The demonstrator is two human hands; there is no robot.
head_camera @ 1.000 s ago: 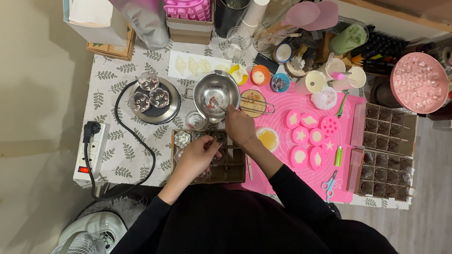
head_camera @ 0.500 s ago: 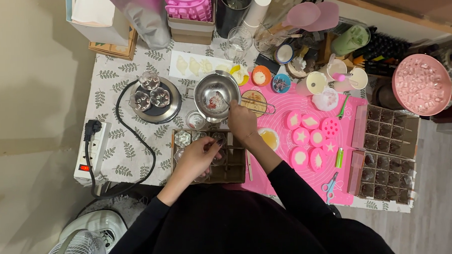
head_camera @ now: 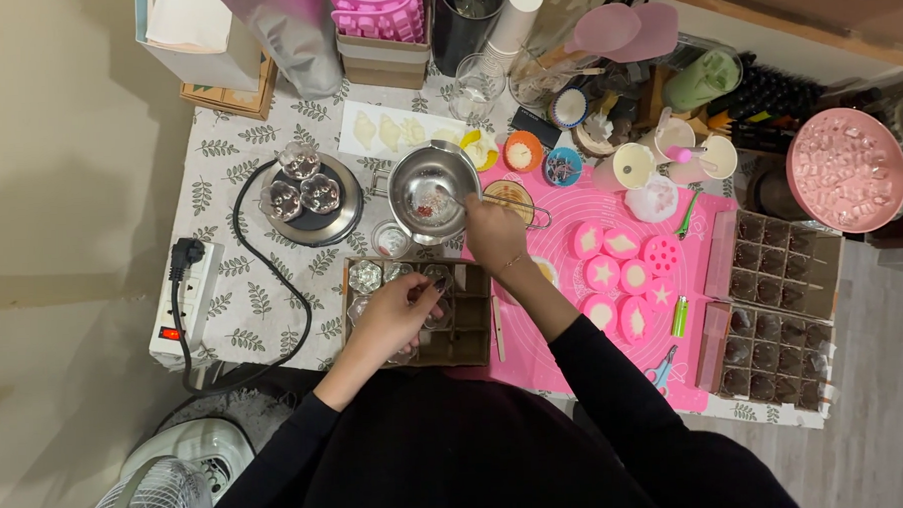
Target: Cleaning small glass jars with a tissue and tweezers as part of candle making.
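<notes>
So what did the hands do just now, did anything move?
Hardly anything. The right hand shifted a little beside the steel pot, staying by its handle. The left hand stayed on the brown divided box. The pink mat and its moulds stayed put.

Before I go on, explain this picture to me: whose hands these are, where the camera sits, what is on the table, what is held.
There is no machine here. The camera sits on a person's head, looking straight down at their own two hands over a table with a leaf-print cloth. The right hand holds a thin tool at a steel bowl. The left hand rests on a brown compartment box, its fingers pinching something too small to tell. Nearby lie a pink mat with small pink moulds, a round hot plate and a white power strip.
</notes>
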